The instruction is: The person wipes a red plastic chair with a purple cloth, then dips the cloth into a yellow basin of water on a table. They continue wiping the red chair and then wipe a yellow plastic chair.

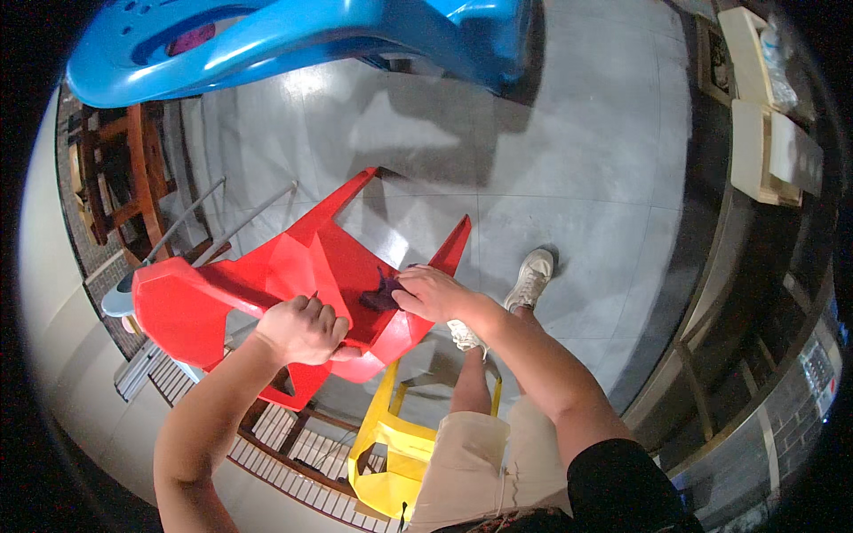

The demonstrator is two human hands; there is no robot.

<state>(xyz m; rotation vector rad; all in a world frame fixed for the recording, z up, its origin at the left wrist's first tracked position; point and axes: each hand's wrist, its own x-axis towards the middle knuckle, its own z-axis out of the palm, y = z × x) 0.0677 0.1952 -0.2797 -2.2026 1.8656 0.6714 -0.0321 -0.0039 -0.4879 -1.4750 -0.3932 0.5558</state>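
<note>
A red plastic chair (306, 260) with faceted surfaces is tilted before me, two of its legs pointing up and away. My left hand (303, 330) is closed around an edge of this chair, near its middle. In my right hand (430, 293) is a bunched dark cloth (382, 293), pressed against the red surface near the base of a leg. The fingers partly cover the cloth. Below the red chair, a yellow plastic chair (393, 433) stands by my legs, partly hidden behind my shorts.
A large glossy blue plastic piece (300, 40) spans the top of the view. Wooden furniture (136, 173) and grey metal tubes (246, 223) are at left. Pale boxes (760, 153) sit at the right. Grey tile floor (586, 173) lies between, with my shoes (532, 276) on it.
</note>
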